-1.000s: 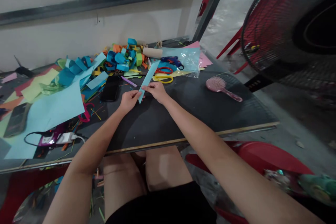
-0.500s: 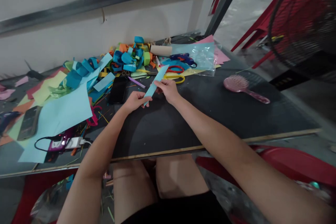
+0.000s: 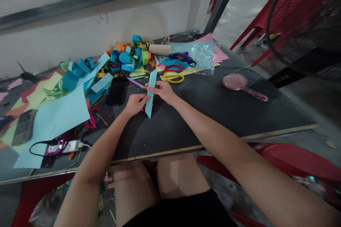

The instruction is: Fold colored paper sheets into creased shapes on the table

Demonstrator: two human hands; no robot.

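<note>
Between my hands is a light blue paper strip [image 3: 150,103], held above the dark table near its middle. My left hand [image 3: 137,103] pinches the strip on its left side, below the middle. On the right, my right hand [image 3: 163,91] grips it a little higher, thumb across the front. The strip stands nearly upright in view, with a slanted lower end. Just behind my fingers lie a purple pen [image 3: 135,82] and yellow-handled scissors [image 3: 173,78]. A black phone [image 3: 116,90] rests left of my left hand.
Paper loops [image 3: 128,56] in several colours, a cardboard tube [image 3: 160,49] and red-handled scissors [image 3: 173,68] lie at the back. Large blue sheets [image 3: 64,113] and a power strip [image 3: 62,147] are on the left. A pink hairbrush [image 3: 237,82] and a fan [image 3: 306,25] are on the right.
The paper strip has turned from a rightward slant to nearly upright, its lower end now pointing down. My right hand has shifted slightly left; both hands still hold the strip.
</note>
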